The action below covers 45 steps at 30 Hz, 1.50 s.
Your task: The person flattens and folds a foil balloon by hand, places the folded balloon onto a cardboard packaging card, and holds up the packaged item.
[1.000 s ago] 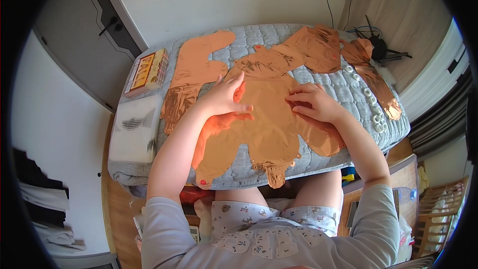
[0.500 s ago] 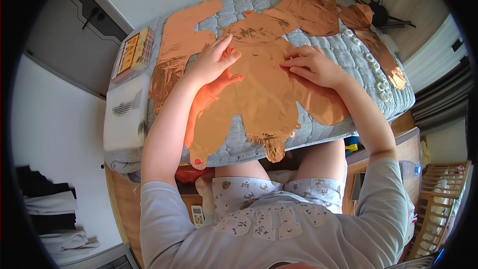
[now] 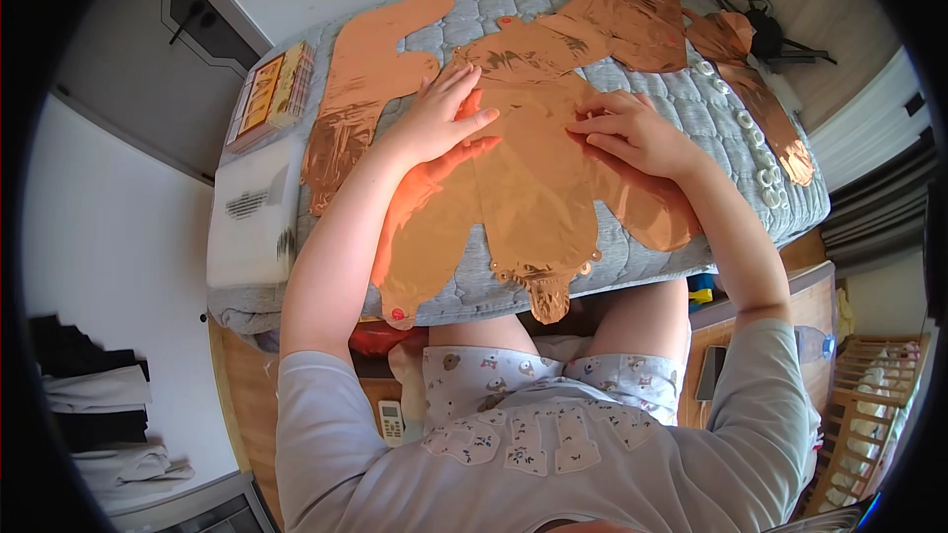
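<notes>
Grey quilted pad (image 3: pixel 691 109), 2 flat hands, left hand (image 3: pixel 444 118), right hand (image 3: pixel 632 133), partly hiding foil balloon (image 3: pixel 533 188)

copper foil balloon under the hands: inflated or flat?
Flat. The copper foil balloon lies spread on the quilted pad, left hand and right hand pressing it.

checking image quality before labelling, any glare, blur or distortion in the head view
Head view: sharp, daylit. Strong fisheye bend with a black rim. Glare streaks on the copper foil balloon under the left hand and right hand; soft shadows below the forearms.
</notes>
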Tool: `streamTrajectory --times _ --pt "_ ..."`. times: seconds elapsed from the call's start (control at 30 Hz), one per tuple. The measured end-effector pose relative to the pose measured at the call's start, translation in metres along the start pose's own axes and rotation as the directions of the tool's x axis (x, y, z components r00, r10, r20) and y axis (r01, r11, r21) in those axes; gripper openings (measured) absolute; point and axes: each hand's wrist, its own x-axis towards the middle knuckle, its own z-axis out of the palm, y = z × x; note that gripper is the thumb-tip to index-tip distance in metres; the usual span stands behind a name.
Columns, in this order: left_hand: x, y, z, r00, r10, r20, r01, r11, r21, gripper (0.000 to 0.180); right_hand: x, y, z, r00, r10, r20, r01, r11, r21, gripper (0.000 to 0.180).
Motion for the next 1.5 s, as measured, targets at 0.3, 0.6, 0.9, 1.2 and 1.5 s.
streamTrajectory --times 0.3,0.6,0.9,1.2,1.5 --pt "0.003 0.001 -0.002 1.000 -0.002 0.018 0.002 1.000 0.005 0.088 0.003 -0.002 -0.010 0.994 0.051 0.095 -0.052 0.999 0.007 0.030" --pt "0.000 0.012 0.000 0.997 -0.037 0.074 0.025 0.987 0.156 0.105 0.001 -0.006 -0.009 0.994 0.057 0.097 -0.061 0.997 0.039 0.028" --pt "-0.001 0.016 -0.002 0.990 -0.060 0.124 0.031 0.974 0.223 0.112 0.003 0.001 -0.007 0.998 0.026 0.049 -0.033 0.991 0.130 0.031" --pt "0.001 0.017 -0.001 0.989 -0.063 0.131 0.030 0.971 0.238 0.117 0.007 0.007 -0.004 0.999 -0.042 -0.003 0.042 0.987 0.153 0.028" --pt "-0.001 0.023 -0.001 0.989 -0.073 0.127 0.033 0.957 0.287 0.112 0.009 0.001 -0.002 0.985 0.172 -0.018 -0.156 0.927 0.342 0.019"
